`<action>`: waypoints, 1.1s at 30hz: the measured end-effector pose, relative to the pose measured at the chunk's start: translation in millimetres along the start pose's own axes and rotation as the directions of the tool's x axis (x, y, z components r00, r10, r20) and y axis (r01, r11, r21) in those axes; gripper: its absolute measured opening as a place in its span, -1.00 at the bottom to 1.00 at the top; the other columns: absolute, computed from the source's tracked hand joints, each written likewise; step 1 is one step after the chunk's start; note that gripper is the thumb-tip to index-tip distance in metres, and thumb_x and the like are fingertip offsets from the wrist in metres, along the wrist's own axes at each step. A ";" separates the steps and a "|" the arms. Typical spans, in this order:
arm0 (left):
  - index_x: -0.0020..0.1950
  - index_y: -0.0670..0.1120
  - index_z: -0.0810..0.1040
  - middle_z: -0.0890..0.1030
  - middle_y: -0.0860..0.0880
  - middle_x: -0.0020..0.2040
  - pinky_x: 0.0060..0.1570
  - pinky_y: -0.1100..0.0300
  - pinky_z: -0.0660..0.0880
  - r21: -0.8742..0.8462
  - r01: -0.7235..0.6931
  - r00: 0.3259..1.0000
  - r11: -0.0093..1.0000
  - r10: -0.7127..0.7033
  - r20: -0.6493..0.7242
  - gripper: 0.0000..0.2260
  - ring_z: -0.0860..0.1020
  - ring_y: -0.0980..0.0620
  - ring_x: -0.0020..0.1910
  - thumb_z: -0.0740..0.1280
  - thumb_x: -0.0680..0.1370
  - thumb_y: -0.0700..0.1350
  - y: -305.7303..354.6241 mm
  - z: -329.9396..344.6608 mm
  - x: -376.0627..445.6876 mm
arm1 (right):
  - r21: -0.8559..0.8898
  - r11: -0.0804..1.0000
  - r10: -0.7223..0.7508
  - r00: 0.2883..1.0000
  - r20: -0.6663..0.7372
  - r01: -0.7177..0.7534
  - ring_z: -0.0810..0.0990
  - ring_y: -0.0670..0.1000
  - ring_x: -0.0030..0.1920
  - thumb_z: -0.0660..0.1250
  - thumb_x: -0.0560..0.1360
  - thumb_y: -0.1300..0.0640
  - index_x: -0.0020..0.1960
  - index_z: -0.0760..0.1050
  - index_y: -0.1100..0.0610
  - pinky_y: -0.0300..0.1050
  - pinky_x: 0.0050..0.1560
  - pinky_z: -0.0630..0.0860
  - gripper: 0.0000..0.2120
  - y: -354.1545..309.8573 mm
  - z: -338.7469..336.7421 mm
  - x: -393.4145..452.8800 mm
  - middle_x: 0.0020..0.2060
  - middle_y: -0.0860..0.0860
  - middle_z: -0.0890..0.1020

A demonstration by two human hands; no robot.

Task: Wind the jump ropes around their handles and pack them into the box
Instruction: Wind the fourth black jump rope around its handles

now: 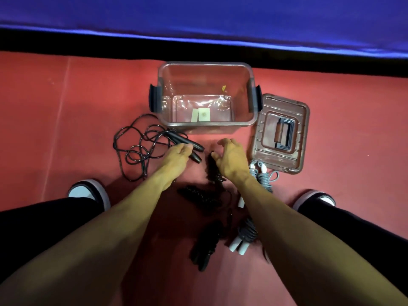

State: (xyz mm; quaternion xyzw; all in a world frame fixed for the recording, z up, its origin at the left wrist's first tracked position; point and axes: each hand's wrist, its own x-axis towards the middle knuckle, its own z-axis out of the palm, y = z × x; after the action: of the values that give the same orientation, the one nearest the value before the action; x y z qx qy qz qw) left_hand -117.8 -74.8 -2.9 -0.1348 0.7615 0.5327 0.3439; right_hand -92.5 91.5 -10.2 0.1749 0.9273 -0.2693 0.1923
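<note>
No writing I can read anywhere — the two pale stickers (201, 115) on the bottom of the clear box (242, 125) are blank or too blurred to tell, and a small yellow scrap (223, 88) sits higher on its far wall.

My left hand (176, 154) is down on the red floor mat (66, 120) in front of the box's near left corner, fingers curled over the two black handles (194, 149) of the loose black rope (134, 149); its cord sprawls in open loops to the left of that hand, just beside the box's left side. Whether the fingers have closed fully round the handles I cannot tell.

My right hand (229, 157) hovers in front of the box's near wall, fingers spread and relaxed, holding nothing. A wound black rope (215, 171) lies just under and beside its thumb. A wound grey rope (262, 175) lies to the right of my wrist, touching the near edge of the brown lid (298, 133), which lies flat on the mat by the box's right side.

Nearer me, between my forearms — another wound black rope (198, 195), a further black bundle (205, 246), and a grey rope with white handles (240, 244). The box holds no ropes.
</note>
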 end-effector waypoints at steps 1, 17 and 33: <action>0.02 0.08 0.52 0.59 0.06 0.05 0.26 0.10 0.46 -0.002 -0.002 1.000 1.000 0.002 -0.018 -0.85 0.55 -0.02 0.16 0.19 0.71 -0.04 -0.5 -7.0 0.4 | 0.020 1.000 -0.022 0.999 0.022 0.022 0.44 0.22 0.33 0.35 0.59 0.10 0.37 0.45 0.19 0.08 0.35 0.40 -0.62 -8.5 3.3 3.9 0.29 0.17 0.52; 0.29 -0.02 0.55 0.55 -0.10 0.39 0.46 -0.08 0.35 -0.127 0.172 0.984 0.977 -0.165 0.068 -0.53 0.49 -0.11 0.39 0.21 0.60 0.29 -47.0 -24.7 14.9 | -0.411 0.904 -0.010 0.967 0.254 0.117 0.37 0.22 0.44 0.22 0.65 -0.01 0.42 0.24 0.26 0.17 0.49 0.19 -0.53 -60.7 94.3 28.1 0.40 0.20 0.43; -0.06 -0.11 0.58 0.64 -0.12 -0.11 -0.10 0.08 0.57 -0.260 -0.079 0.988 0.962 0.042 -0.146 -0.94 0.61 -0.08 -0.11 0.38 0.60 -0.15 81.2 -57.2 -84.9 | 0.277 0.932 -0.345 0.804 0.484 0.233 0.56 0.00 -0.15 0.29 0.63 0.07 -0.02 0.52 0.10 -0.07 -0.04 0.55 -0.88 -137.8 -95.2 -83.1 -0.13 0.02 0.62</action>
State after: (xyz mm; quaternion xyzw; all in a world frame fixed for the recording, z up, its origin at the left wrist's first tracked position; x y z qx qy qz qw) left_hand -124.2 -107.9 123.4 -0.1931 0.7094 0.6291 0.2523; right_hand -104.6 17.7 161.2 -0.0307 0.8223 -0.4265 0.3755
